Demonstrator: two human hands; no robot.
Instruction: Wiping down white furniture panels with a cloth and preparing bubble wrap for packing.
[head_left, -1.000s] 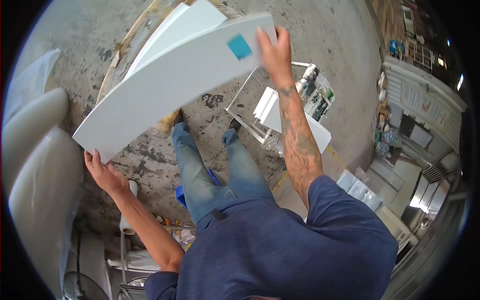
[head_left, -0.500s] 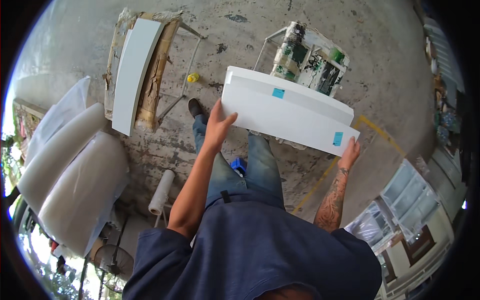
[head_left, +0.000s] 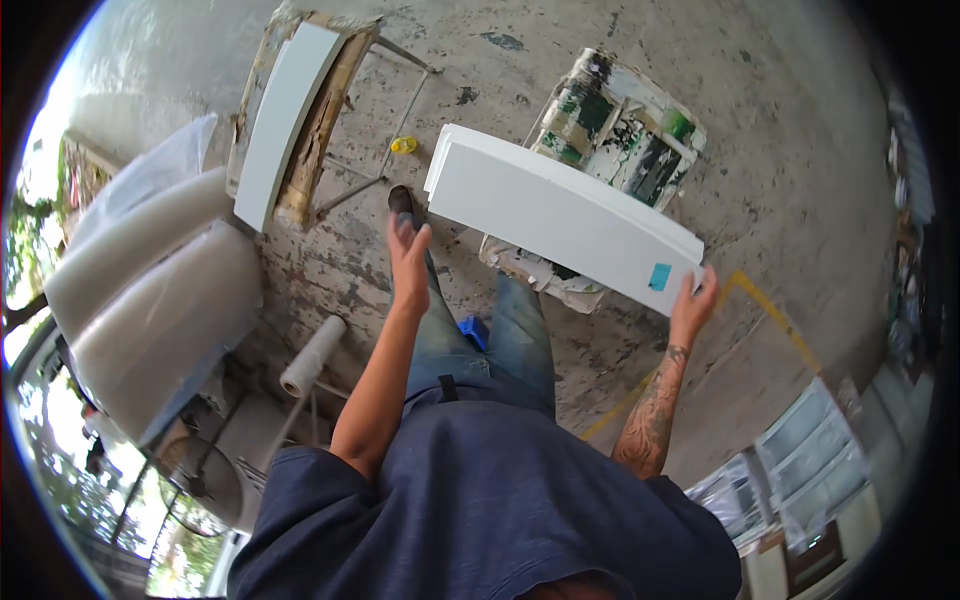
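A long white panel (head_left: 550,205) with a curved, stepped far edge lies across a paint-stained stand (head_left: 640,130) in front of me. Near its right end is a small blue sticker (head_left: 660,277). My right hand (head_left: 692,308) grips that end, thumb over the top and fingers at the edge. Apart from the panel's left end, my left hand (head_left: 408,265) is raised with its fingers spread, slightly blurred and holding nothing.
At the far left, another white curved panel (head_left: 285,125) rests on a cardboard-padded metal stand (head_left: 318,150). A yellow object (head_left: 404,145) lies on the floor beside it. Large wrapped rolls (head_left: 150,260) and a smaller film roll (head_left: 313,355) stand left. A blue object (head_left: 474,332) is by my legs.
My left hand has let go of the panel and moved left, its fingers opening. The panel has shifted slightly left and tilted; its second blue sticker no longer shows. My right hand stays at its end.
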